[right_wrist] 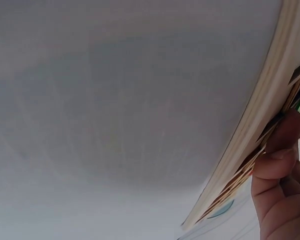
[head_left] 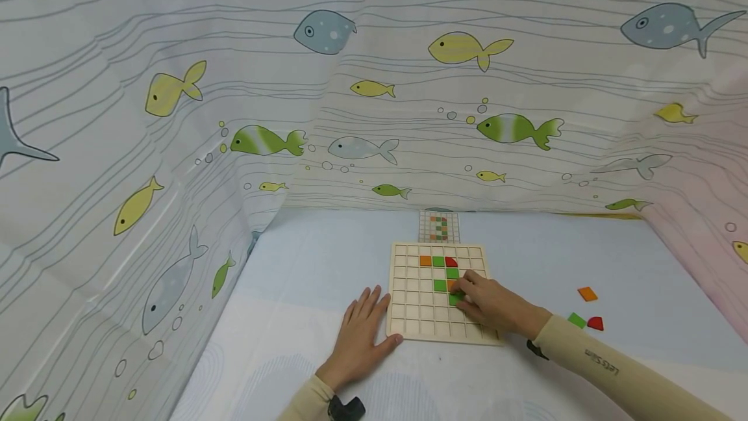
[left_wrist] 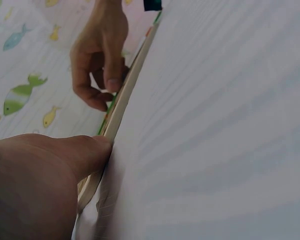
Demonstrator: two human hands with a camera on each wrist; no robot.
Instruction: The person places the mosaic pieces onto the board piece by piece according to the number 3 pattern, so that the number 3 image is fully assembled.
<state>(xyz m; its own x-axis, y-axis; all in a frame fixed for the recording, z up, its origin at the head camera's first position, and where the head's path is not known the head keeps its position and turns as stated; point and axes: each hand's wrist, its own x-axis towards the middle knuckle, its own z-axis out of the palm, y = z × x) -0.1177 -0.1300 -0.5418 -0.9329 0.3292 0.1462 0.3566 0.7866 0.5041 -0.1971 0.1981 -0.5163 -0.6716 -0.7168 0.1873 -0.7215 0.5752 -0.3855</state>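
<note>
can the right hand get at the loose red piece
Probably yes: nothing covers the red piece, which lies on the cloth beside the right sleeve, though the right hand would first have to leave the board.

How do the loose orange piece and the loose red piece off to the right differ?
Shape: the orange piece has four straight sides, while the red piece has a curved edge.
Place: the orange piece lies off by itself; the red piece sits right beside a green piece.
Both lie on the table, right of the board.
</note>
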